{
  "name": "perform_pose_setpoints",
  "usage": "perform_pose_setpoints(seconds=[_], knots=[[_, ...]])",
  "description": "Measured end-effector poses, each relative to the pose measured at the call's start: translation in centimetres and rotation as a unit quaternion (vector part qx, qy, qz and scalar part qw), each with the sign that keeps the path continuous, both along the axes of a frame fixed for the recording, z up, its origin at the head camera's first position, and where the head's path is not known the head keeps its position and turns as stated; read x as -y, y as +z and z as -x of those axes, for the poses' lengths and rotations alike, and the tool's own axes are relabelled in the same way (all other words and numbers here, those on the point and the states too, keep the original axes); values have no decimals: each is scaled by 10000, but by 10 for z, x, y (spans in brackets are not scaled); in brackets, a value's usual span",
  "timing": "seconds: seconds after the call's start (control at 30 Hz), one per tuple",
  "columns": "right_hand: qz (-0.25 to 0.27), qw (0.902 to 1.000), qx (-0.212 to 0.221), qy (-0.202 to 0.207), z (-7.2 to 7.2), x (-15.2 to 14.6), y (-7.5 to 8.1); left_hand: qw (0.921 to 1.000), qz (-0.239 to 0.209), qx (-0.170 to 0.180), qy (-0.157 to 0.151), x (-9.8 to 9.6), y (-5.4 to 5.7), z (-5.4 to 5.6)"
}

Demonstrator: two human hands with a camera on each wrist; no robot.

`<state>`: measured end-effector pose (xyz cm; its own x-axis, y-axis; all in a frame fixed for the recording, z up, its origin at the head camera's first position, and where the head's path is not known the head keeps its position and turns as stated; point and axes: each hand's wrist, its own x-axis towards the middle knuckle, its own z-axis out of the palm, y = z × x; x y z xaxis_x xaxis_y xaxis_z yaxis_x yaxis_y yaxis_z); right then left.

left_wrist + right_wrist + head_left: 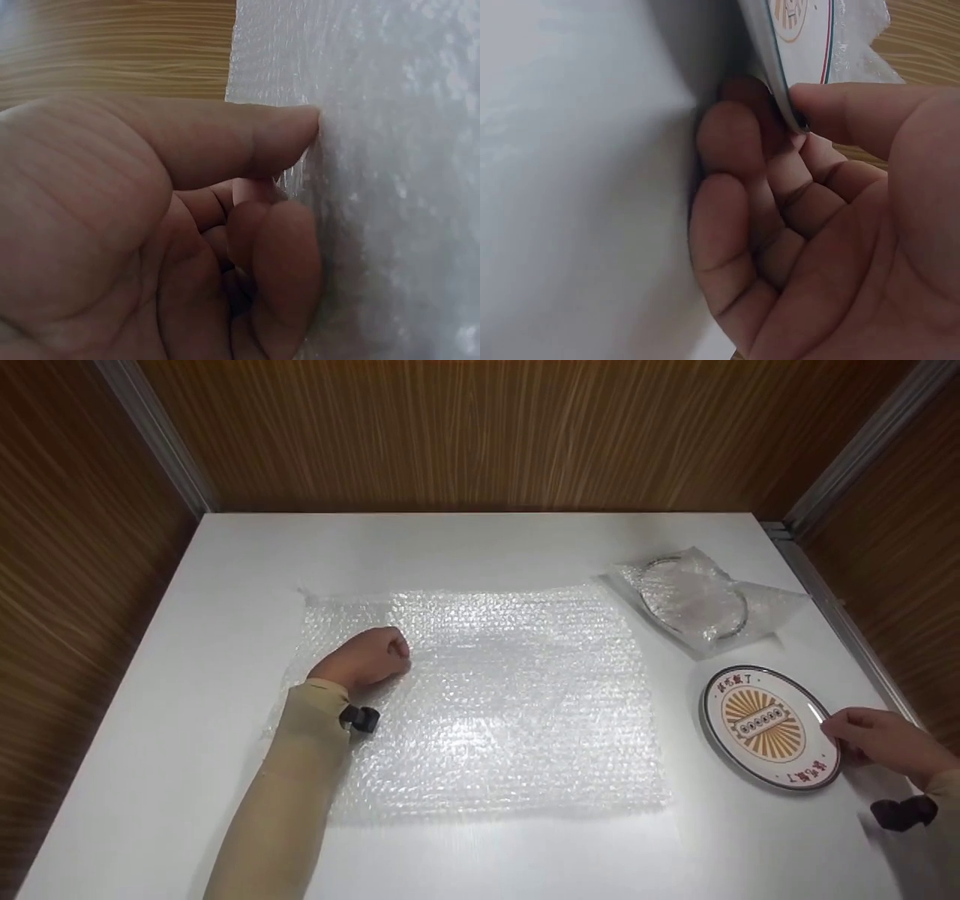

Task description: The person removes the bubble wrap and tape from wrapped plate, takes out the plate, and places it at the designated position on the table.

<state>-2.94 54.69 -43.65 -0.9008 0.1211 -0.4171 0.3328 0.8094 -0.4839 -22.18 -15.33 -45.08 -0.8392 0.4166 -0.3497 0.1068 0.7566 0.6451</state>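
Observation:
At the right of the head view, my right hand (889, 739) pinches the edge of a round white plate (817, 712) with a dark rim, an orange sunburst and red characters. In the right wrist view, the thumb lies on the upper face of the plate (814, 45) and the fingers curl beneath the rim, close to the white table. My left hand (371, 656) rests on the left part of a flat sheet of bubble wrap (510, 712). Its fingers are loosely curled, with the thumb tip at the wrap (397, 187) and nothing between them.
A plate wrapped in bubble wrap (694, 596) lies at the back right, just behind the bare plate. The white table (480, 859) is bordered by wood-grain panels (480, 435) at the back and both sides.

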Motion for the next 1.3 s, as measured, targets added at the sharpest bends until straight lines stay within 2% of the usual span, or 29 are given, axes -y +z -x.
perform_pose_setpoints(seconds=[0.3, 0.47, 0.73, 0.87, 0.97, 1.03, 1.1, 1.2, 1.3], knots=[[-70, 10000, -51, -26, 4, 0, -1, 9996, -118, 107, 236, -2, 3, 0], [60, 9999, -41, -117, 4, 1, -3, 9996, -68, 5, 259, -4, 2, 2], [129, 9998, -73, -115, 7, -1, -4, 9996, -42, 62, 274, -3, 4, 2], [137, 9991, -49, -408, 9, 0, 0, 9998, 24, 33, 216, -2, 5, 3], [-97, 9929, -487, -1077, 10, 8, 8, 9997, -12, 12, 259, -3, 5, 2], [-347, 9822, -996, -1557, 10, 19, 16, 9996, -28, -7, 288, -3, 5, 2], [-650, 9684, -1516, -1871, 10, 36, 26, 9996, 10, -32, 281, -4, 4, 2], [-940, 9530, -2226, -1830, 13, 70, 44, 9995, 147, -28, 275, -6, 2, 2], [-840, 9392, -3025, -1389, 18, 110, 58, 9992, 273, -56, 284, -6, 0, 2]])
